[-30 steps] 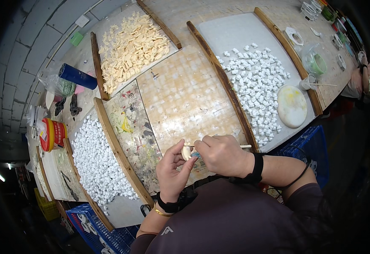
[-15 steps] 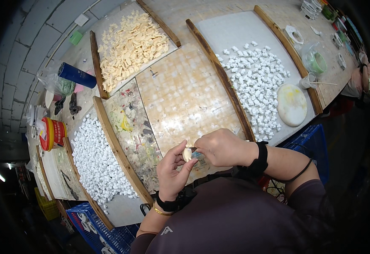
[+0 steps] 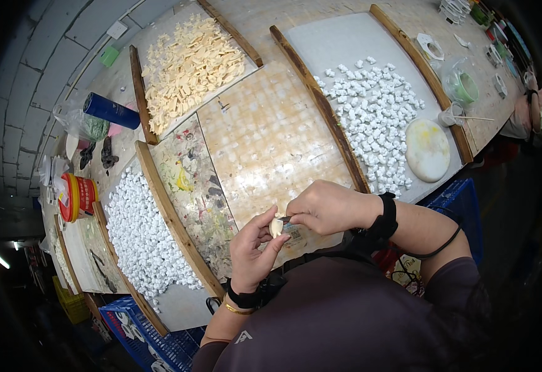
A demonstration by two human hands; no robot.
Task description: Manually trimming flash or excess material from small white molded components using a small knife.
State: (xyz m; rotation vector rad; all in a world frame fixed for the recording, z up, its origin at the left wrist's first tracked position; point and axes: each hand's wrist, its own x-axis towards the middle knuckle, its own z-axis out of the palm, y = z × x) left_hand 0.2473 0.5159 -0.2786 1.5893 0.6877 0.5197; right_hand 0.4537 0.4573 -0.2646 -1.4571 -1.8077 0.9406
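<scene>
Between the thumb and fingers of my left hand (image 3: 253, 251) is a small cream-coloured moulded piece (image 3: 276, 227), held upright near the table's front edge. My right hand (image 3: 320, 208) is closed around a small dark tool (image 3: 285, 219), whose tip meets the upper part of the piece. Most of the tool is hidden in the fist, so its exact kind cannot be made out. A heap of similar cream pieces (image 3: 193, 68) lies on a board at the far left.
Many small white pieces lie on a left board (image 3: 143, 229) and a right board (image 3: 370, 118). Wooden strips (image 3: 178, 217) edge the boards. A whitish round disc (image 3: 428, 150), a blue cylinder (image 3: 112, 110), a red-yellow bucket (image 3: 78, 197) and blue crates (image 3: 150, 335) stand around.
My right hand has shifted slightly and turned, with the dark tool's tip now showing more against the cream piece. The left hand keeps its hold, nearly still.
</scene>
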